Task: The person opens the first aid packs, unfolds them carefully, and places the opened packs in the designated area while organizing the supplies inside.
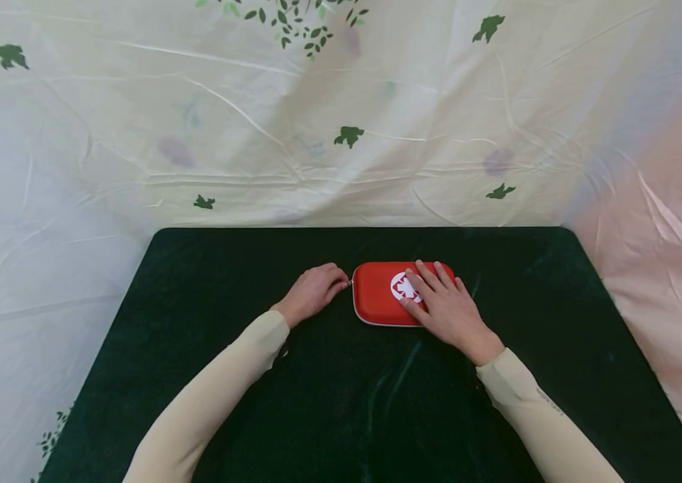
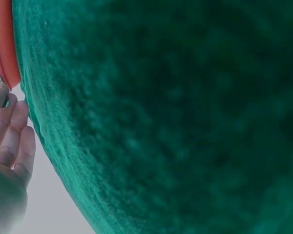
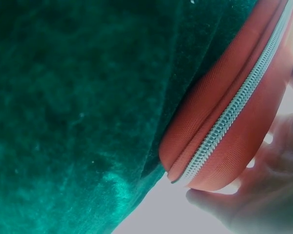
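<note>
A red zippered first-aid case [image 1: 373, 295] with a white emblem lies flat on the dark green cloth. My left hand [image 1: 314, 290] is at its left end, thumb and fingers pinching the small metal zipper pull [image 1: 350, 283]. In the left wrist view the left hand [image 2: 10, 141] shows the thumb against the forefinger beside the case's corner [image 2: 5, 44]. My right hand [image 1: 446, 305] rests with spread fingers on the right part of the lid, partly covering the emblem. The silver zipper [image 3: 224, 119] runs closed along the side seen in the right wrist view.
The green cloth [image 1: 328, 402] covers a table with rounded far corners. Behind it hangs a pale curtain [image 1: 244, 127] printed with green leaves, and pinkish fabric [image 1: 666, 268] hangs at the right.
</note>
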Motion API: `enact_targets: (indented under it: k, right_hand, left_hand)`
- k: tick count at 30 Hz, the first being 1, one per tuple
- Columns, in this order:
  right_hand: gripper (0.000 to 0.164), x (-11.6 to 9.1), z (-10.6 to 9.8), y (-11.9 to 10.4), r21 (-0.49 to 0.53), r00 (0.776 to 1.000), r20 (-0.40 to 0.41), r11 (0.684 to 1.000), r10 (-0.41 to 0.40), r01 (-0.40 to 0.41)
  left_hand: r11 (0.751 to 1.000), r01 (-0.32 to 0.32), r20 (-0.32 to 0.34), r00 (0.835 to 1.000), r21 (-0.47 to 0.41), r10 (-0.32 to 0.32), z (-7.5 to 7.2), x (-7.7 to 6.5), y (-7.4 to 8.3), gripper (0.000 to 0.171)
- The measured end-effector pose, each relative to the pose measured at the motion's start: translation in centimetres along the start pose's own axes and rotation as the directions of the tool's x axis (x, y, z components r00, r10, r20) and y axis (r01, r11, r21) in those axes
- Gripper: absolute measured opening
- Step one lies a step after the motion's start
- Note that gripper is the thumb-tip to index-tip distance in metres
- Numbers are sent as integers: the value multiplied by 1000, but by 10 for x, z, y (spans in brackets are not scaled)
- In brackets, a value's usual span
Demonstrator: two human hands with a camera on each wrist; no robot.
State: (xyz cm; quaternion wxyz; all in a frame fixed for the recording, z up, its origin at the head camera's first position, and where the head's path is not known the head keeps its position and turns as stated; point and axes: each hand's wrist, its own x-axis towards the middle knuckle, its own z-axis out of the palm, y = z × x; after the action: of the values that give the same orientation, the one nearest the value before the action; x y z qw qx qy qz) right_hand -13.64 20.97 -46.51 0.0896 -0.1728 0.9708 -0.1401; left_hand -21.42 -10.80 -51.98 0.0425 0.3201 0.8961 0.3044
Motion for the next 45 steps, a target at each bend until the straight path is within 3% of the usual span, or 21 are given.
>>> enact_targets:
  k: [6,14,22,23,28,29,30,36,42,45]
  right_hand:
    - [76,0,-1,0,-1,1000,5,1000,-1,1]
    - [76,0,-1,1,5,1000,11,1000,-2,2]
    - [75,1,0,1,-7,1000,5,1000,-7,7]
    - [75,1,0,0,-9,1000,4,1000,-6,6]
    - [75,0,0,0,-13,1000,7,1000,-2,2]
    - [75,0,0,0,-11,1000,7,1000,-2,2]
    - [75,0,0,-1,-10,1000,7,1000,-1,1]
    - [76,1,0,0,-4,1000,6,1000,-4,4]
    - [75,0,0,0,-10,1000,4,1000,-1,1]
    - [74,0,1,0,-15,1000,0,1000,0,0]
  left_hand:
    - [999,-18,7,1000,42,18,-14,-6,25,18]
    - [998,-28,24,999,50,27,-14,-8,26,19]
    - [996,-52,-3,999,79,52,13,-3,-10,15]
    - [995,-48,4,999,86,48,9,-5,-3,15]
    - [995,-38,-1,999,90,38,9,-6,1,15]
    - [994,-40,11,999,100,39,4,-9,9,16]
    - [994,-50,3,999,96,50,8,-8,2,16]
    - [998,-53,34,998,46,51,-1,-14,13,18]
    - [994,-33,65,998,105,26,-19,-21,43,16]
    - [990,-27,77,997,136,17,-20,-22,47,16]
